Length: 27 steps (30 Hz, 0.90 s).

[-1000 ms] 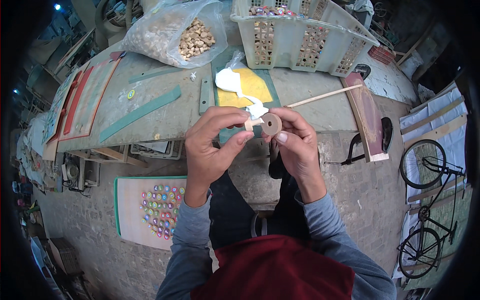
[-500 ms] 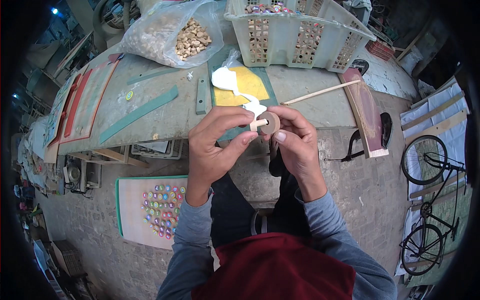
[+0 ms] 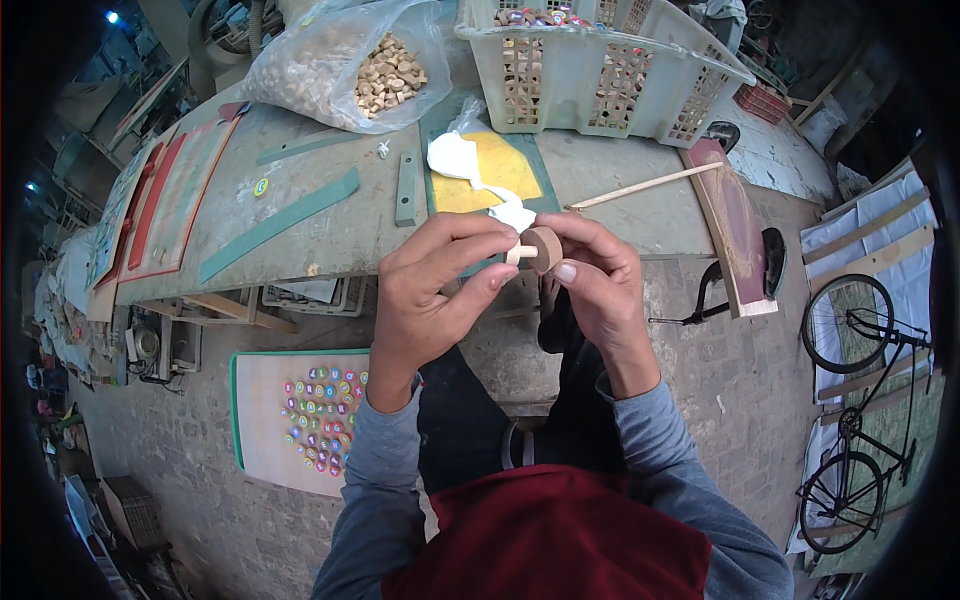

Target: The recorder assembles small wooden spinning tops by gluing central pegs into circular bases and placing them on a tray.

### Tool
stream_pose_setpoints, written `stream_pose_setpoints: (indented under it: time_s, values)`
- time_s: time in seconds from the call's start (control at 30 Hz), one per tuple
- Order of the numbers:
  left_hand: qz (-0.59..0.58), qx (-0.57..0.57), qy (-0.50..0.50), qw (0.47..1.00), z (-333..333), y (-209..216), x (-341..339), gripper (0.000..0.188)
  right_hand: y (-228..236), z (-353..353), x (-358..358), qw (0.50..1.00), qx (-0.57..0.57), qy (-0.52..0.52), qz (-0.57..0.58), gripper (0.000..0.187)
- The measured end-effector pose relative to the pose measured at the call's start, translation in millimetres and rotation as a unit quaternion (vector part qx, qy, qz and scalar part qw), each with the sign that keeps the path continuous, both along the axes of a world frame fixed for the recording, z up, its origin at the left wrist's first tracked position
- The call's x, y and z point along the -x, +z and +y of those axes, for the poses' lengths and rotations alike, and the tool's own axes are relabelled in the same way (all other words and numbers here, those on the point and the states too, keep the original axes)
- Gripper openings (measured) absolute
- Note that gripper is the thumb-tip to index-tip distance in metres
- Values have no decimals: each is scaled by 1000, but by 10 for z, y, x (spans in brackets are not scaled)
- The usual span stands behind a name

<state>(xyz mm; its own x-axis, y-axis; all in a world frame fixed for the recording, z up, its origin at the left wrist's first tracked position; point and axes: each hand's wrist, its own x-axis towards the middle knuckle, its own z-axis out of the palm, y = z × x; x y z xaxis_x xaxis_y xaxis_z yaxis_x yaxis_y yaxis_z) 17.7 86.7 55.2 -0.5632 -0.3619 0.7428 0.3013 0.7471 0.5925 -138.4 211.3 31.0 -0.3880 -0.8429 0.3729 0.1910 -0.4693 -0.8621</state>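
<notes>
Over the table's near edge, my left hand (image 3: 425, 285) pinches a small pale wooden peg (image 3: 516, 254) between thumb and forefinger. Facing it, my right hand (image 3: 608, 295) grips a round brown wooden disc (image 3: 546, 246) by its rim, thumb in front and fingers behind. The peg's thin pin points at the disc and meets its flat face; how deep it sits, I cannot tell. Just beyond my fingers, a white plastic bag (image 3: 452, 157) with a twisted tail lies on a yellow sheet (image 3: 508, 170).
A clear bag of wooden pegs (image 3: 388, 85) and a pale plastic crate (image 3: 610, 90) stand at the table's back. Green strips (image 3: 285, 222) lie left, a thin stick (image 3: 645, 186) right. Below left, a green-edged board (image 3: 262, 440) bears several coloured discs. A bicycle (image 3: 850, 415) is far right.
The disc has turned more edge-on, and the dark hole in its face no longer shows. Peg and disc are closer together, with the pin now against the disc. Both hands keep their grips.
</notes>
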Motion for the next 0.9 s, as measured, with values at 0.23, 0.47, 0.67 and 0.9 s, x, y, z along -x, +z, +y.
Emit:
stream_pose_setpoints:
  time_s: [0.23, 0.47, 0.67, 0.9]
  values:
    - [-2, 1, -10, 1000, 18, 20, -7, 27, 23, 7, 17, 999, 22, 9, 25, 42]
    - [-14, -1, -6, 1000, 46, 45, -39, 27, 4, 14, 37, 996, 31, -7, 83, 41]
    - [-22, 17, -12, 1000, 61, 74, -42, 27, 27, 38, 23, 991, 45, -31, 121, 42]
    - [-14, 36, -6, 999, 88, 121, -51, 25, 98, 72, 29, 981, 37, -49, 186, 43]
